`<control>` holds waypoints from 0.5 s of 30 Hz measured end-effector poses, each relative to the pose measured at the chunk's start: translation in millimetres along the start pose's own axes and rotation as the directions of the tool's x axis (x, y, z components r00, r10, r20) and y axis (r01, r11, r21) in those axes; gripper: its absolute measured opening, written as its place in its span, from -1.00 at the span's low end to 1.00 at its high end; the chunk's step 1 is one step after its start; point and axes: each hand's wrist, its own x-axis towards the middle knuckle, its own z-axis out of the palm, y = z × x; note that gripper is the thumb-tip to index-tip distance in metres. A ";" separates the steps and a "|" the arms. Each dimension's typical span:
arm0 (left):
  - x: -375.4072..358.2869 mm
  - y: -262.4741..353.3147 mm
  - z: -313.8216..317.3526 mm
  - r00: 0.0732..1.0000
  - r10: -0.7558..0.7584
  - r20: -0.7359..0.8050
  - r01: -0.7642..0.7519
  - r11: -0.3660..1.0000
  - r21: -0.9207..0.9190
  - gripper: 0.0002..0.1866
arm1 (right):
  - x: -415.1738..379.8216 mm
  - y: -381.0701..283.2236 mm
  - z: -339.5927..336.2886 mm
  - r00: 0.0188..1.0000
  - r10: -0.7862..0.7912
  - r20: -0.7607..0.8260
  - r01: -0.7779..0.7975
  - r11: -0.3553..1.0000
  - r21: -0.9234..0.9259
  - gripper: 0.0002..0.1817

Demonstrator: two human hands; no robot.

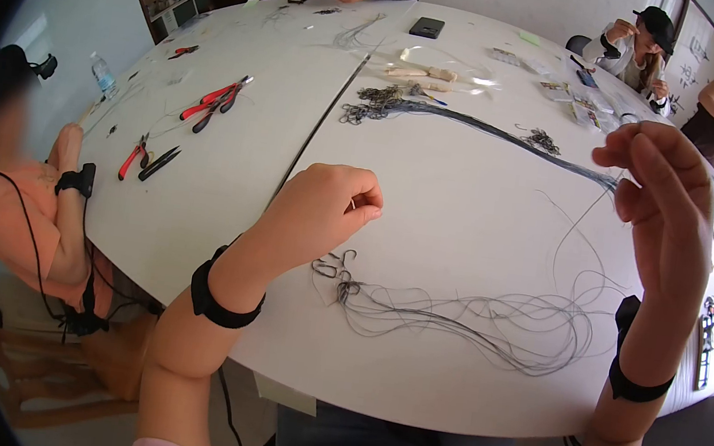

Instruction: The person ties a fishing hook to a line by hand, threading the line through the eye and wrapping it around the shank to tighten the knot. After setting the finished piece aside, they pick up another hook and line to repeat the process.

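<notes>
My left hand is closed in a pinch above the table; whatever lies between thumb and forefinger is too small to make out. Raised at the right, my right hand has its fingers pinched together, and a thin fishing line curves down from near its fingertips. Below my hands lies a loose bunch of dark fishing lines, with several fish hooks at its left end. Farther back stretches a thicker bundle of lines, with a dark tangle of hooks at its left end.
Red-handled pliers, smaller pliers and black tweezers lie on the left. A small dark pile, plastic packets and a phone are farther back. Other people sit around the white table.
</notes>
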 end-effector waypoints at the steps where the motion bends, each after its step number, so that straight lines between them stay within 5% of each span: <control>1: 0.9 -1.9 0.0 1.000 0.016 0.003 -0.016 1.000 0.012 -0.94 | 3.2 -4.9 -12.8 0.998 -0.045 -0.040 0.046 0.999 0.014 -0.84; 5: 2.2 -7.1 -1.8 0.998 0.053 -0.035 -0.052 0.998 0.023 -0.96 | 5.1 -29.4 -69.3 0.974 -0.180 -0.138 0.189 0.980 0.056 -0.72; 7: 1.6 -5.2 -1.8 0.997 0.057 -0.043 -0.056 0.998 0.024 -0.95 | 10.7 -55.0 -72.9 0.969 -0.192 -0.156 0.236 0.905 0.355 -0.87; 9: 1.8 -3.1 0.1 0.997 0.069 -0.046 -0.069 0.997 0.017 -0.94 | 7.1 -80.7 -96.7 0.942 -0.186 -0.281 0.288 0.876 0.386 -0.76; 12: 1.6 -1.9 3.6 0.992 0.107 -0.072 -0.107 0.994 -0.002 -0.91 | 8.0 -118.5 -121.0 0.777 -0.328 -0.537 0.467 0.873 0.142 -0.74; 13: 2.0 -1.4 4.0 0.990 0.122 -0.064 -0.123 0.992 -0.013 -0.91 | 3.9 -131.2 -132.0 0.646 -0.336 -0.685 0.500 0.865 0.047 -0.77; 15: 1.9 0.1 5.1 0.990 0.106 -0.097 -0.108 0.994 -0.020 -0.91 | -3.6 -152.7 -162.6 0.558 -0.451 -0.696 0.561 0.824 -0.084 -0.76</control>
